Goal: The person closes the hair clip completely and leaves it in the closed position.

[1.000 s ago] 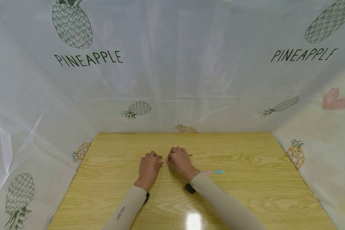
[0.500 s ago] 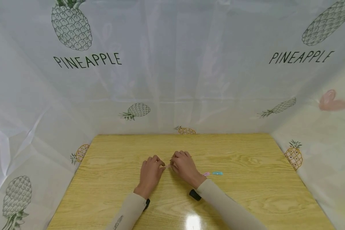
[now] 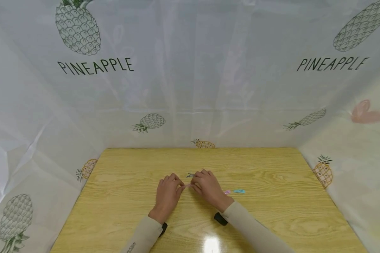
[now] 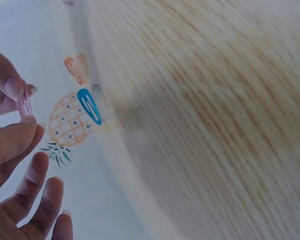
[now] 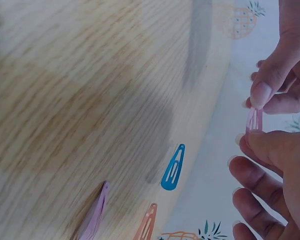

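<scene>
Both hands meet over the wooden table, pinching a small pink snap hair clip (image 5: 254, 120) from its two ends. My left hand (image 3: 169, 194) has one end between thumb and finger; my right hand (image 3: 208, 189) pinches the other, its remaining fingers loosely bent in the right wrist view. Just beyond the fingertips lies a blue hair clip (image 5: 173, 167). An orange hair clip (image 5: 147, 222) is beside it, hidden behind the right hand in the head view. A purple hair clip (image 5: 96, 212) shows at the bottom of the right wrist view.
Right of the right wrist, a light blue hair clip (image 3: 239, 191) lies by the purple one on the table (image 3: 272, 218). White sheeting (image 3: 190, 88) printed with pineapples encloses the back and sides. A black wrist device (image 3: 220, 218) sits under the right forearm.
Both hands have shifted toward the person and slightly right, still with the pink hair clip between them. The blue hair clip has come into view beyond the fingers; the orange one is now covered.
</scene>
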Demonstrator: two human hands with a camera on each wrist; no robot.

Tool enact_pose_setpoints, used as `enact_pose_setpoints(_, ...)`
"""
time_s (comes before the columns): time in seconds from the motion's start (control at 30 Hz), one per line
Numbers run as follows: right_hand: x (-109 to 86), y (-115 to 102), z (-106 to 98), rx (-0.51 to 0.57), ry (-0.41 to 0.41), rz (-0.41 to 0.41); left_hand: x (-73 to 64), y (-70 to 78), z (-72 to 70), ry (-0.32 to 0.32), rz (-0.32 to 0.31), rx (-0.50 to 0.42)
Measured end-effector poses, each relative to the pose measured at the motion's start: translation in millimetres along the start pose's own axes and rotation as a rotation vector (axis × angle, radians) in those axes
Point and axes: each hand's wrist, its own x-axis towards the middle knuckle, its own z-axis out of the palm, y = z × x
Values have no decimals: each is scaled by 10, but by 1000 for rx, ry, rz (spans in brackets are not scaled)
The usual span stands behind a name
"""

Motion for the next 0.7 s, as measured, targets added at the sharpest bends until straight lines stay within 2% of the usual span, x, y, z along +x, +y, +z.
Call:
enact_pose_setpoints(0.33,-89,20,-80,79,-35,-32,-25,18,-42,-16,87,-78)
enact_pose_setpoints(0.7,-138,56,-122,91,-56,-92,-31,55,-71,0,126,-89)
